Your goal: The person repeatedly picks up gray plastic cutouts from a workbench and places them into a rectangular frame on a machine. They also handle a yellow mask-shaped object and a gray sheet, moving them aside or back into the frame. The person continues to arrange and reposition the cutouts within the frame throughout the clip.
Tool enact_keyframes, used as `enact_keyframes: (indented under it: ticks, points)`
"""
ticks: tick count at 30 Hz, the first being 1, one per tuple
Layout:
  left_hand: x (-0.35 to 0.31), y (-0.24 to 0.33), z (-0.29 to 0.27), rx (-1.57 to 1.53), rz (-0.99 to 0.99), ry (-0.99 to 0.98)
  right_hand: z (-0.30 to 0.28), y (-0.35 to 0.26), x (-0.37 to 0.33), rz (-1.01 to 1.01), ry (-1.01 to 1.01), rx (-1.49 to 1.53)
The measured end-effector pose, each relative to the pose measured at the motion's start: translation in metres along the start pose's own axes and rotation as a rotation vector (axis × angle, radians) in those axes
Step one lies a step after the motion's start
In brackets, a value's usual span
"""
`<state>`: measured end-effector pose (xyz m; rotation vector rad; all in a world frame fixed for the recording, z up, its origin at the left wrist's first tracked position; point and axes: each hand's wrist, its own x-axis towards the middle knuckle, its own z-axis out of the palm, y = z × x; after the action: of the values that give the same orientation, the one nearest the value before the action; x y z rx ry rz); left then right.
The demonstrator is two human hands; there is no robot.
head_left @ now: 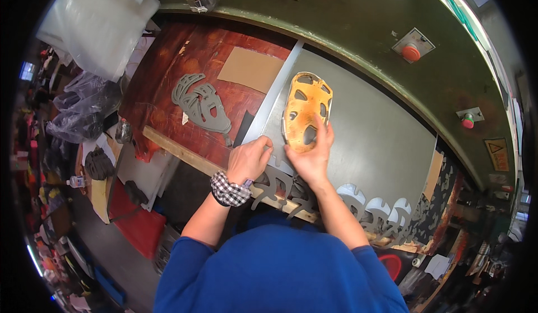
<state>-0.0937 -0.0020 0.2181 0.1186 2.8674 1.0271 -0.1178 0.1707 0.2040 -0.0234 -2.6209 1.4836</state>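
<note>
My right hand (311, 159) grips the near end of a yellow cutting die (305, 111), an elongated plate with several holes and a pale metal rim. The die is over the left part of a smooth grey sheet (381, 133). To its left, at the sheet's near left corner, is my left hand (250, 159). Its fingers are curled in and closed, and whatever they may hold is hidden. A checked scrunchie (228, 191) circles that wrist. Grey cut pieces (197, 111) lie in a small pile on the red-brown board (162, 52) at the left.
Scalloped grey offcuts (376, 209) hang along the near edge. A brown card (249, 68) lies on the board. Across the far side runs the green machine beam (347, 16), with a red push button (411, 53). Clear plastic bags (84, 100) crowd the left.
</note>
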Motion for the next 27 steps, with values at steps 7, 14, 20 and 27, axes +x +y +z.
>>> enact_keyframes:
  ticks: [7,14,20,27]
  points:
    - [0.053,0.034,0.009,-0.171,0.031,0.195,-0.055,0.005,0.012,0.206,-0.095,0.876]
    - [0.097,0.031,0.031,0.216,-0.091,0.246,-0.092,0.025,0.021,0.384,-0.015,1.414]
    - [0.094,0.007,0.033,0.242,-0.005,0.259,-0.132,0.031,-0.011,0.174,0.154,0.857]
    - [0.1,0.005,0.031,0.068,0.023,0.279,-0.131,0.032,-0.012,0.313,0.173,1.158]
